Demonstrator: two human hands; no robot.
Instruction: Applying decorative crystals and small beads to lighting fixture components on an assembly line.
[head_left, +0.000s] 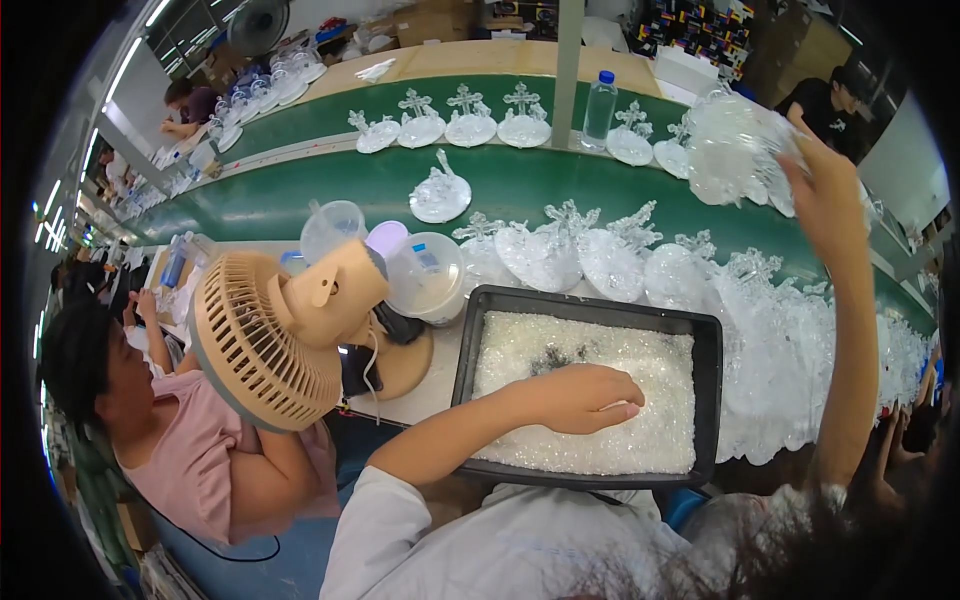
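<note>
My left hand [590, 400] is low over a black tray [706, 400] filled with sparkling white granules [640, 350]. Its fingers are curled and pressed together; whatever they may hold is hidden. A dark patch of tray bottom shows just beyond it. At the upper right, my raised right hand [825, 185] grips a clear, glittery ornament [740, 145], smeared by motion, above the green conveyor belt. Similar ornaments, clear crosses on round white bases, crowd the area right of the tray [780, 350]. One cross ornament [440, 195] sits alone on the belt.
Left of the tray stand a beige fan [270, 335] and clear plastic tubs [430, 280]. More cross ornaments [470, 125] line the ledge beyond the belt, near a blue-capped bottle [600, 110] and a metal post [568, 60]. A person in pink [220, 450] sits close at left.
</note>
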